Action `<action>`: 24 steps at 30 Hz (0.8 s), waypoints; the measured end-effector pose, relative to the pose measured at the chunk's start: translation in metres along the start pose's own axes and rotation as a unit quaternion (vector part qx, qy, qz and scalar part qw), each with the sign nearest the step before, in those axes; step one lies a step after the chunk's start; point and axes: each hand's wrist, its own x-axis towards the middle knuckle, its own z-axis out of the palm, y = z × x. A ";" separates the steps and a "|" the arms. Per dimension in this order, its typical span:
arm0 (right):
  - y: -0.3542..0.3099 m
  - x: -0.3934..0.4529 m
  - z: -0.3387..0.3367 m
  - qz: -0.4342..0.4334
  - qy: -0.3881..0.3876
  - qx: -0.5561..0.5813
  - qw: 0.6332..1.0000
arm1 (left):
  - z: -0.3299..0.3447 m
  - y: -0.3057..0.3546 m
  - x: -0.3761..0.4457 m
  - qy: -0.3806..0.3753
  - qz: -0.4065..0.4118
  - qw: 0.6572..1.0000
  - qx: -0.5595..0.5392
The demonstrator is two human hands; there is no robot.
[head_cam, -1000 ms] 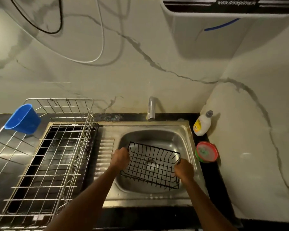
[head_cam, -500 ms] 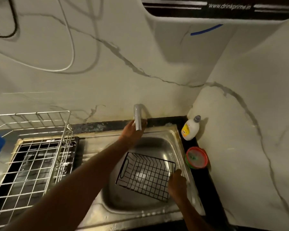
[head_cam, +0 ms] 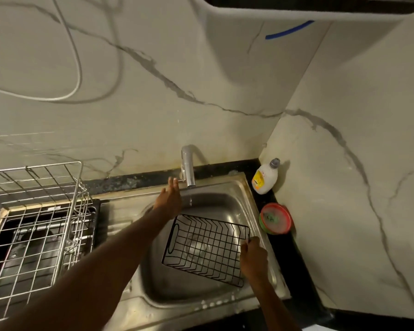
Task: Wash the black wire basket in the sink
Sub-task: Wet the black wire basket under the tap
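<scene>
While the black wire basket (head_cam: 207, 249) is gripped at its right end by the right hand (head_cam: 253, 259), the tap (head_cam: 188, 164) lever is touched by the left hand (head_cam: 170, 197), fingers straight. Wetting step judged; water flow needed next over the sink (head_cam: 246, 187).

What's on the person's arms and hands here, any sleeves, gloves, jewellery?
Nothing worn that shows. Both forearms are bare up to the frame edge, no sleeves in view. The left hand and right hand are ungloved; no watch, ring or bracelet visible, though the light is dim.

Black wire basket (head_cam: 207, 249) fills the sink (head_cam: 239, 187) beneath the tap (head_cam: 188, 163).
</scene>
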 end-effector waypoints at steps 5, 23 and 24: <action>-0.006 -0.001 0.000 0.015 -0.006 0.018 1.000 | -0.005 0.009 -0.022 0.065 -0.073 0.993 -0.059; -0.005 0.032 -0.047 0.042 -0.028 0.179 0.983 | 0.002 0.007 -0.072 -0.017 -0.086 0.874 -0.478; -0.004 0.035 -0.050 0.040 -0.036 0.188 0.981 | 0.006 0.008 -0.077 -0.029 -0.101 0.859 -0.501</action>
